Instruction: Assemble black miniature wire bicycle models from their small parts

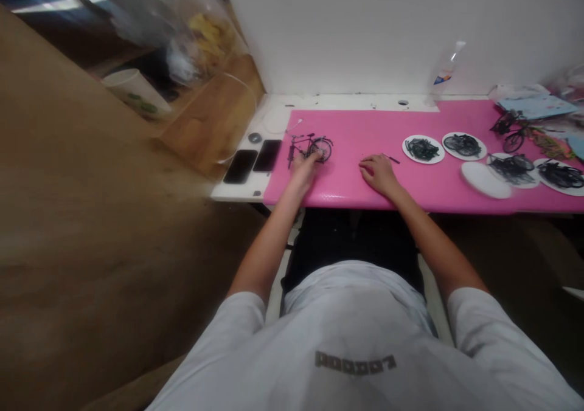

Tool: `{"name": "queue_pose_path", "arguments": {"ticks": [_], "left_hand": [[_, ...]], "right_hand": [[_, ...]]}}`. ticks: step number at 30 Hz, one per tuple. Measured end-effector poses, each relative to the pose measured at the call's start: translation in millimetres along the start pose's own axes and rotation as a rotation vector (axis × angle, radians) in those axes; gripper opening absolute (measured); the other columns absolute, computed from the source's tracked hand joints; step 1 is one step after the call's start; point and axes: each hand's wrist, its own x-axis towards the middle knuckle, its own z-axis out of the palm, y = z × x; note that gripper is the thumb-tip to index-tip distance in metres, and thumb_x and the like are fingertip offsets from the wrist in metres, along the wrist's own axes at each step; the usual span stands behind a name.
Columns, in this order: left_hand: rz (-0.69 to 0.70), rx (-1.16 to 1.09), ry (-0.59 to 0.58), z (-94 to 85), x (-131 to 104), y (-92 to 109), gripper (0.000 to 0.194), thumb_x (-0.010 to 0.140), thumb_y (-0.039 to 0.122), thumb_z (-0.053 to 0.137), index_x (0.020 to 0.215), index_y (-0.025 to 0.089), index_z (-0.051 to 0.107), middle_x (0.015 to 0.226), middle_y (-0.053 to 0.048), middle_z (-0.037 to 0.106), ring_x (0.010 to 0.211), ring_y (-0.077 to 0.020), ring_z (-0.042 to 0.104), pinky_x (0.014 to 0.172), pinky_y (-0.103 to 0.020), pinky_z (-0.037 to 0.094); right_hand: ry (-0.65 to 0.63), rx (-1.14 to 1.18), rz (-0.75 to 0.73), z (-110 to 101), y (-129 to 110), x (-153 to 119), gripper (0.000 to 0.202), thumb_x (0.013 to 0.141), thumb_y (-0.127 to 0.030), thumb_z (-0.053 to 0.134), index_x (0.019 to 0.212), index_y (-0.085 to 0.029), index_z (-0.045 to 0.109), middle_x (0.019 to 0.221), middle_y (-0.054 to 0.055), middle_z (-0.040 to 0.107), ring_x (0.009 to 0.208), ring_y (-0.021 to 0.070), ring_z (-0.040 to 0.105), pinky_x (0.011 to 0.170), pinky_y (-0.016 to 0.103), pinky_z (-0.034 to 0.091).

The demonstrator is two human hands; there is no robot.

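A small black model bicycle point(323, 146) is on the pink mat at its left part. My left hand point(306, 166) is closed on the bicycle's lower side, near a spoked wheel; the fingertips are partly hidden. Further right, my right hand point(379, 172) rests on the mat with its fingers loosely bent and apart, and I see nothing held in it. Just beyond its fingers lies a thin dark stick-like tool point(391, 158), too small to name.
White plates point(423, 160) of dark parts stand to the right, beside a blurred white lid or plate point(485, 180). Another model bicycle point(511, 132) is behind them. Two phones point(240, 166) lie left of the pink mat point(356, 128). A clear bottle point(447, 73) stands by the wall.
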Motion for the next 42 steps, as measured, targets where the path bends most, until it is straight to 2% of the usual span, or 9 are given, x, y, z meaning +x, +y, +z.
{"name": "queue_pose_path", "arguments": {"ticks": [4, 9, 11, 14, 17, 21, 27, 36, 42], "left_hand": [[-0.018, -0.049, 0.008, 3.2, 6, -13, 0.04, 0.071, 0.044, 0.09, 0.089, 0.023, 0.062, 0.083, -0.002, 0.07, 0.078, -0.0162, 0.066, 0.074, -0.033, 0.053], [0.041, -0.088, 0.032, 4.4, 6, -27, 0.045, 0.069, 0.044, 0.091, 0.096, 0.023, 0.061, 0.093, -0.002, 0.074, 0.088, -0.0158, 0.07, 0.08, -0.03, 0.056], [0.059, -0.087, 0.039, 4.0, 6, -34, 0.046, 0.067, 0.039, 0.093, 0.097, 0.022, 0.062, 0.095, -0.002, 0.075, 0.088, -0.0159, 0.072, 0.081, -0.029, 0.057], [0.106, 0.009, -0.011, 2.5, 8, -43, 0.046, 0.065, 0.032, 0.096, 0.097, 0.02, 0.067, 0.093, -0.003, 0.076, 0.086, -0.017, 0.073, 0.082, -0.029, 0.058], [0.157, 0.108, -0.044, 1.5, 9, -50, 0.042, 0.067, 0.027, 0.096, 0.099, 0.018, 0.07, 0.094, -0.005, 0.078, 0.088, -0.0188, 0.075, 0.085, -0.031, 0.059], [0.194, 0.197, -0.067, 1.3, 11, -57, 0.04, 0.072, 0.025, 0.094, 0.104, 0.018, 0.071, 0.096, -0.006, 0.079, 0.089, -0.0193, 0.076, 0.088, -0.033, 0.06], [0.241, 0.266, -0.09, -0.2, 13, -60, 0.042, 0.072, 0.032, 0.094, 0.105, 0.017, 0.072, 0.097, -0.006, 0.079, 0.088, -0.0195, 0.075, 0.087, -0.032, 0.058], [0.234, 0.259, -0.093, -1.5, 13, -59, 0.041, 0.073, 0.031, 0.093, 0.105, 0.017, 0.072, 0.098, -0.007, 0.079, 0.088, -0.0196, 0.075, 0.088, -0.033, 0.058], [0.223, 0.249, -0.087, 0.3, 11, -57, 0.041, 0.073, 0.028, 0.094, 0.106, 0.017, 0.071, 0.097, -0.006, 0.079, 0.088, -0.0193, 0.075, 0.089, -0.033, 0.059]], "right_hand": [[-0.004, -0.027, 0.011, 1, -4, -1, 0.03, 0.101, -0.031, 0.061, 0.116, -0.02, 0.085, 0.127, 0.016, 0.08, 0.118, 0.0369, 0.066, 0.115, 0.066, 0.047], [-0.044, -0.051, 0.066, 0, -8, -1, 0.038, 0.102, -0.032, 0.057, 0.127, -0.018, 0.081, 0.137, 0.018, 0.075, 0.129, 0.0383, 0.062, 0.121, 0.064, 0.045], [-0.06, -0.077, 0.1, -2, -11, -1, 0.052, 0.101, -0.036, 0.058, 0.146, -0.014, 0.071, 0.155, 0.02, 0.065, 0.145, 0.0403, 0.054, 0.127, 0.062, 0.041], [-0.145, -0.107, 0.141, -6, -15, -2, 0.079, 0.101, -0.046, 0.057, 0.169, -0.008, 0.044, 0.177, 0.021, 0.042, 0.167, 0.0428, 0.031, 0.137, 0.064, 0.028], [-0.242, -0.101, 0.14, -10, -18, -2, 0.089, 0.104, -0.056, 0.052, 0.177, -0.01, 0.029, 0.184, 0.018, 0.031, 0.174, 0.0421, 0.017, 0.141, 0.065, 0.018], [-0.326, -0.102, 0.131, -14, -18, -1, 0.091, 0.105, -0.062, 0.048, 0.179, -0.013, 0.025, 0.187, 0.016, 0.026, 0.176, 0.0418, 0.011, 0.142, 0.062, 0.015], [-0.343, -0.11, 0.11, -13, -14, 0, 0.088, 0.107, -0.063, 0.045, 0.178, -0.013, 0.028, 0.186, 0.017, 0.027, 0.175, 0.0415, 0.016, 0.142, 0.061, 0.017], [-0.234, -0.118, 0.05, -10, -15, 0, 0.074, 0.105, -0.055, 0.053, 0.164, -0.01, 0.051, 0.169, 0.021, 0.054, 0.154, 0.0428, 0.048, 0.135, 0.06, 0.033], [-0.12, -0.076, 0.053, -6, -14, -1, 0.058, 0.104, -0.045, 0.054, 0.151, -0.012, 0.062, 0.152, 0.022, 0.066, 0.14, 0.0406, 0.058, 0.127, 0.061, 0.043]]}}
